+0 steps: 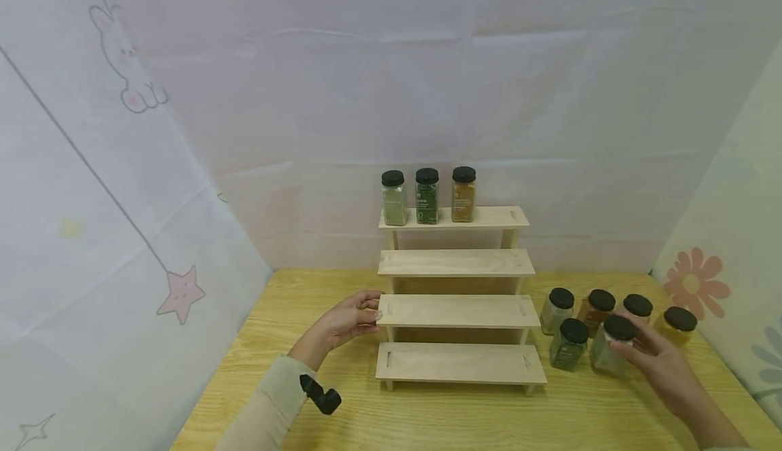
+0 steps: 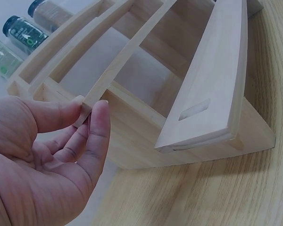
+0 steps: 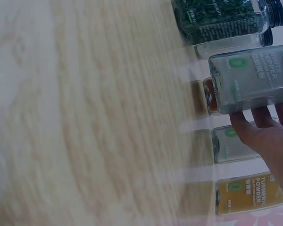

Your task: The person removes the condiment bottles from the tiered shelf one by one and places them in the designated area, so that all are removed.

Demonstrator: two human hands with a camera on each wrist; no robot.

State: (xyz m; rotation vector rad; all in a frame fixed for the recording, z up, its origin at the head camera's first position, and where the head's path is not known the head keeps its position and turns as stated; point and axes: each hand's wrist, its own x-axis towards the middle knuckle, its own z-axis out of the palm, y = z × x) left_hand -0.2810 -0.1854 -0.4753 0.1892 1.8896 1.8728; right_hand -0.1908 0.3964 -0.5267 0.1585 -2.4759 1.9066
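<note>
My left hand (image 1: 351, 318) pinches the left end of a shelf board on the tiered wooden rack (image 1: 458, 310), thumb on top and fingers beneath, as the left wrist view shows. At the right, my right hand (image 1: 660, 363) holds a black-lidded glass spice jar (image 3: 250, 80) of pale powder, fingers around its side. A jar of green flakes (image 1: 569, 346) stands just left of the held jar. Behind are more jars: a pale one (image 1: 556, 313), a reddish-brown one (image 1: 595, 310), another partly hidden by my hand (image 1: 637, 307), and a turmeric jar (image 3: 251, 194).
Three spice jars stand on the rack's top shelf: pale green (image 1: 394, 200), dark green (image 1: 427, 197) and orange-brown (image 1: 463, 196). The rack's lower shelves are bare. Printed cloth (image 1: 427, 98) hangs behind and at both sides of the wooden table (image 1: 464, 427).
</note>
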